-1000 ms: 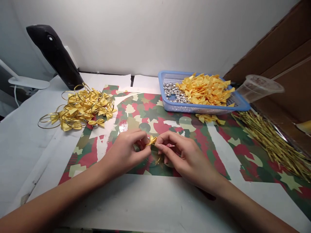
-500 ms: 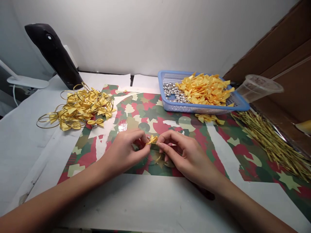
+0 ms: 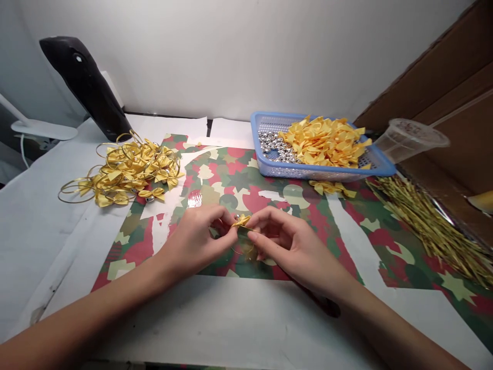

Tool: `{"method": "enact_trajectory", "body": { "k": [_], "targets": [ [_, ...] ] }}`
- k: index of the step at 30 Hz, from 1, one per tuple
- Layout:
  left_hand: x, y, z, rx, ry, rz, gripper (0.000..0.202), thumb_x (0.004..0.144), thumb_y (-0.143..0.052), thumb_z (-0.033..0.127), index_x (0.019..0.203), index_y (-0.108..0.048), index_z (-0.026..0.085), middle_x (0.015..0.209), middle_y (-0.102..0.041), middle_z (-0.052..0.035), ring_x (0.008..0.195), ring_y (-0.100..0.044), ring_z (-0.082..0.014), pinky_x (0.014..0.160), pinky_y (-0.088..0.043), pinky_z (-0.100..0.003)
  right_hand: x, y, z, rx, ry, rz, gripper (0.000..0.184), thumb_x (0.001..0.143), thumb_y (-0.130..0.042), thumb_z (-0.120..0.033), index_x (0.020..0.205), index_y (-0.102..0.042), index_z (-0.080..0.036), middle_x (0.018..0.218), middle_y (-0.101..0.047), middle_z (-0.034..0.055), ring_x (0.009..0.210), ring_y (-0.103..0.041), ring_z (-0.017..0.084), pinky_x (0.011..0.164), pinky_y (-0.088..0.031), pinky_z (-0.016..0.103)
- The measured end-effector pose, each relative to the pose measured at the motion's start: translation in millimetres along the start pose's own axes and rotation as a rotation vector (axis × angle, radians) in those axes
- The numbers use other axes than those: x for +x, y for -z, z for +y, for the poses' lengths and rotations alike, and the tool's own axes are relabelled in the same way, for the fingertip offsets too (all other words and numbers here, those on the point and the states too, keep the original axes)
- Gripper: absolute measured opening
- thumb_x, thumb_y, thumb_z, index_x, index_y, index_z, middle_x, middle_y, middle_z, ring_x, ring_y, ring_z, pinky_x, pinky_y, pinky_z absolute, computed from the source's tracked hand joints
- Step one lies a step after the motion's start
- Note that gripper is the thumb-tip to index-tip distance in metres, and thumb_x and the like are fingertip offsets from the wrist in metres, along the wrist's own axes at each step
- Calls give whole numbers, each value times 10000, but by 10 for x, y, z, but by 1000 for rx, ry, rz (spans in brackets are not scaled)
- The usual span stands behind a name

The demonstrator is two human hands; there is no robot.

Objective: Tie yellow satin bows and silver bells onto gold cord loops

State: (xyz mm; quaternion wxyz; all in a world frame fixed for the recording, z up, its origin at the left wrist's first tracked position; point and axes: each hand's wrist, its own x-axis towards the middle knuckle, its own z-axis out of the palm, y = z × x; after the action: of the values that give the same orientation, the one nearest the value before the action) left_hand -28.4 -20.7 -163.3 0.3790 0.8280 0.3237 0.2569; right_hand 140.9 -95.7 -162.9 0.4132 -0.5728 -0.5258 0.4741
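Observation:
A small yellow ribbon bow point(image 3: 241, 221) with a silver bell beside it is held up over the patterned sheet. My left hand point(image 3: 206, 234) pinches the bow's left side between thumb and index finger. At its right side, my right hand point(image 3: 287, 236) has thumb and index finger around a thin gold wire point(image 3: 246, 228) that runs from the bow. Part of a wire loop hangs below, between the hands. Under my right wrist lies a dark handle point(image 3: 327, 307), mostly covered.
Finished-looking bows on gold wire loops point(image 3: 131, 169) are heaped left. A blue basket point(image 3: 327, 173) holds yellow bows point(image 3: 327, 141) and silver bells point(image 3: 275, 146). Gold wire strips point(image 3: 431, 226) and a clear plastic cup point(image 3: 408, 139) are right; a black device point(image 3: 87, 87) stands back left.
My right thumb and index finger have shifted slightly at the wire beside the bow. My left hand and the bow stay almost in place.

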Motion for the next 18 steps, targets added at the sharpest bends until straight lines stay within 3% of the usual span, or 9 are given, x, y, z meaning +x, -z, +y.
{"method": "enact_trajectory", "body": {
  "k": [4,9,18],
  "targets": [
    [-1,-12,9,19,-14,16,90,762,-564,127,681,-600,141,621,-612,11,541,-561,-79,457,-449,-145,-7,-68,-2,-277,197,143,78,838,-531,-209,786,-583,-185,606,-526,-29,513,-471,101,464,-395,218],
    [-4,-31,34,34,-39,23,111,772,-557,144,667,-592,151,613,-617,12,535,-557,-82,446,-447,-150,-4,-109,31,-490,378,236,120,819,-528,-116,744,-599,-178,554,-369,-61,484,-380,91,462,-325,212],
    [-23,-39,45,28,-35,23,112,770,-559,141,666,-597,158,617,-631,11,533,-568,-92,445,-453,-166,1,-139,49,-572,409,279,115,821,-539,-136,730,-585,-190,550,-367,-59,483,-359,100,465,-301,226]
  ]
}}
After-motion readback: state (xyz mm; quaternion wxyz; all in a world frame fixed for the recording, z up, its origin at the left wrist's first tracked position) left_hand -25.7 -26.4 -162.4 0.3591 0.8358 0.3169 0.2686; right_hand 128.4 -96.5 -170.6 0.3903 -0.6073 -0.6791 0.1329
